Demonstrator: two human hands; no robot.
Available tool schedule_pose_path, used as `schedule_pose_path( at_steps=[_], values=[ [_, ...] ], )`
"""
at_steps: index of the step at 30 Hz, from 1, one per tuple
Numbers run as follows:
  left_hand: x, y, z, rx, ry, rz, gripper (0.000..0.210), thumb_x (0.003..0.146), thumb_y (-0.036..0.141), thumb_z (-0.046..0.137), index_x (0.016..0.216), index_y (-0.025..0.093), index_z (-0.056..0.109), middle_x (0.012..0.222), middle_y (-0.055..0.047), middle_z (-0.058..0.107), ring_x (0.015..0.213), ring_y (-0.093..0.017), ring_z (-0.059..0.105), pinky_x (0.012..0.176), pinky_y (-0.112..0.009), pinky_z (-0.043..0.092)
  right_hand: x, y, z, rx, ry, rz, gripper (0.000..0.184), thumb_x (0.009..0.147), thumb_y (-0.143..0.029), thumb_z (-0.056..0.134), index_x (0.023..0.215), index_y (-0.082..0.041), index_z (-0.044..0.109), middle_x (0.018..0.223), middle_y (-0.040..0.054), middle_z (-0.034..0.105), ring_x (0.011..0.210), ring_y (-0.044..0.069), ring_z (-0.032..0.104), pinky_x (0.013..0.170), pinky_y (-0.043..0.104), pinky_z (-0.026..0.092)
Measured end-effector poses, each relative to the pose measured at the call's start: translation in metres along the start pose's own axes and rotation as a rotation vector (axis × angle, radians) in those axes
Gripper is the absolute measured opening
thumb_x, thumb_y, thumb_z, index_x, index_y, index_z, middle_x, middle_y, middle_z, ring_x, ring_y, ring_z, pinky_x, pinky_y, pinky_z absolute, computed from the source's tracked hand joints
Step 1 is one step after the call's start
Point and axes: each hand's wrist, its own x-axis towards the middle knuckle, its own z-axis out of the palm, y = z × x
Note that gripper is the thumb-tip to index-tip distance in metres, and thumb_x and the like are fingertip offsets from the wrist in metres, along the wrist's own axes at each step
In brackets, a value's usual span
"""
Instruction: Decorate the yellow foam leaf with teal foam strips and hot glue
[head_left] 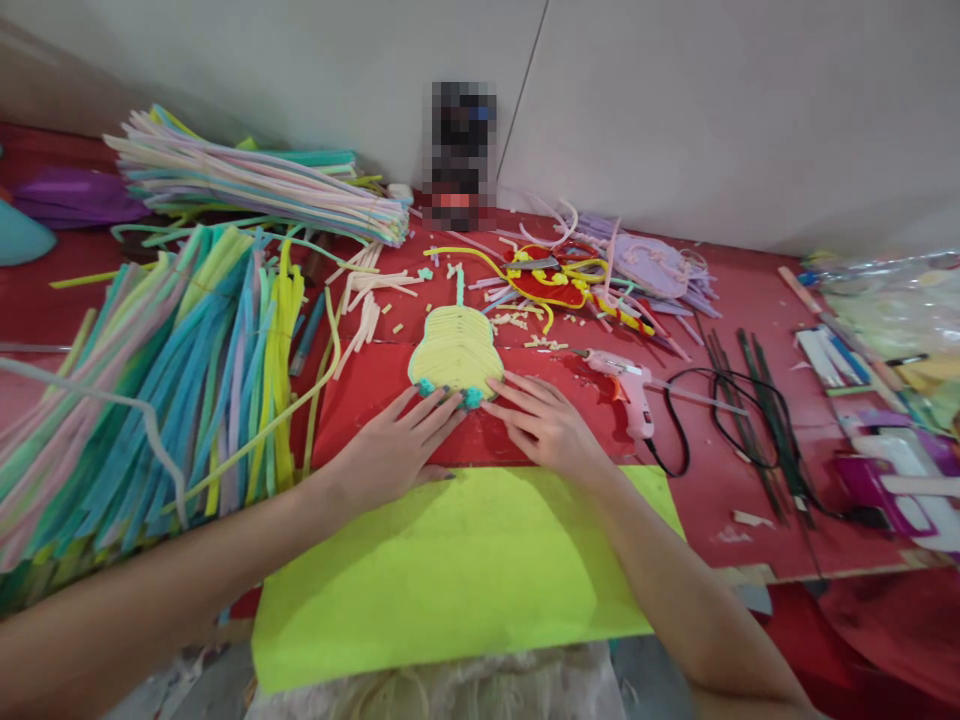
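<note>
A pale yellow, guitar-shaped piece (pixel 456 345) made of fuzzy pipe cleaners lies flat on the red table. It has a teal outline, a short teal stem at the top and small teal tufts along its lower edge. My left hand (pixel 401 435) rests at its lower left with fingers stretched out, fingertips by the tufts. At the lower right, my right hand (pixel 546 420) lies with spread fingers, its tips touching the edge. Nothing is gripped in either hand. Below both hands a bright yellow-green sheet (pixel 465 570) hangs over the table's front edge.
Bundles of coloured pipe cleaners (pixel 202 370) fill the left side, with another bundle (pixel 262 185) behind. A pink glue gun (pixel 626 385) with a black cord lies right. Scissors (pixel 536 264) sit among yellow and purple pieces at the back. Dark green sticks (pixel 769 420) lie farther right.
</note>
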Motion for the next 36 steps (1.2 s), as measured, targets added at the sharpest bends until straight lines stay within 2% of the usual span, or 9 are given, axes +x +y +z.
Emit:
schedule_pose_path(
  at_steps=[13, 27, 36],
  values=[
    [0.0, 0.0008, 0.0004, 0.009, 0.019, 0.0, 0.064, 0.093, 0.053, 0.037, 0.144, 0.014, 0.033, 0.151, -0.011, 0.031, 0.138, -0.028, 0.031, 0.113, -0.046, 0.024, -0.0008, 0.0012, -0.0031, -0.041, -0.066, -0.045, 0.044, 0.09, -0.014, 0.047, 0.132, -0.027, 0.052, 0.145, 0.0039, 0.042, 0.137, 0.02, 0.035, 0.11, 0.043, 0.036],
    [0.0009, 0.0024, -0.0023, 0.067, -0.002, 0.005, 0.062, 0.095, 0.051, 0.032, 0.142, 0.011, 0.036, 0.15, -0.011, 0.033, 0.137, -0.027, 0.032, 0.113, -0.046, 0.025, -0.0003, 0.0004, -0.001, -0.014, -0.025, -0.04, 0.044, 0.088, -0.012, 0.049, 0.129, -0.028, 0.055, 0.145, 0.0029, 0.043, 0.136, 0.022, 0.036, 0.109, 0.044, 0.038],
    [0.001, 0.0013, -0.0009, 0.054, 0.004, 0.005, 0.062, 0.095, 0.051, 0.031, 0.143, 0.011, 0.035, 0.15, -0.01, 0.032, 0.137, -0.026, 0.032, 0.113, -0.045, 0.023, -0.0002, -0.0002, 0.0013, -0.07, 0.036, -0.015, 0.046, 0.089, -0.017, 0.05, 0.132, -0.032, 0.051, 0.145, 0.0, 0.043, 0.137, 0.022, 0.034, 0.112, 0.047, 0.033]
  ],
)
